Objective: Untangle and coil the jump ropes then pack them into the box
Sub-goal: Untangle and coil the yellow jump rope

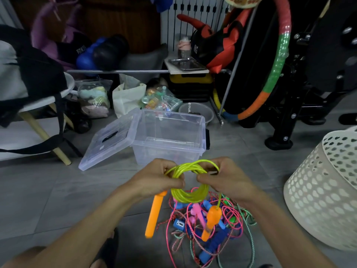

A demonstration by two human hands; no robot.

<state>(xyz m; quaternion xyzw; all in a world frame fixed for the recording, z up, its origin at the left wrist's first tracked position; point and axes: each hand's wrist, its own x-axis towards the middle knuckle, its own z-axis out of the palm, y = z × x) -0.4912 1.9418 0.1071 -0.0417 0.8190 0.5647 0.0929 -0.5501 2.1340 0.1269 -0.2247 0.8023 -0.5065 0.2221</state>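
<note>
A yellow-green jump rope (190, 194) is wound into a coil between my hands, above the floor. My left hand (158, 178) pinches the coil's left side, and one orange handle (154, 215) hangs below it. My right hand (222, 178) grips the coil's right side; the second orange handle (211, 222) dangles lower on a short length of rope. Under them lies a tangled pile of ropes (208, 235), pink, green and blue, with pink and blue handles. The clear plastic box (170, 140) stands open just beyond my hands, with nothing inside it.
The box's clear lid (108, 142) leans against its left side. A white perforated basket (324, 192) lies tipped at the right. A stool with a bag (29, 89) stands left. Black gym gear and a striped hoop (278, 74) crowd the back right.
</note>
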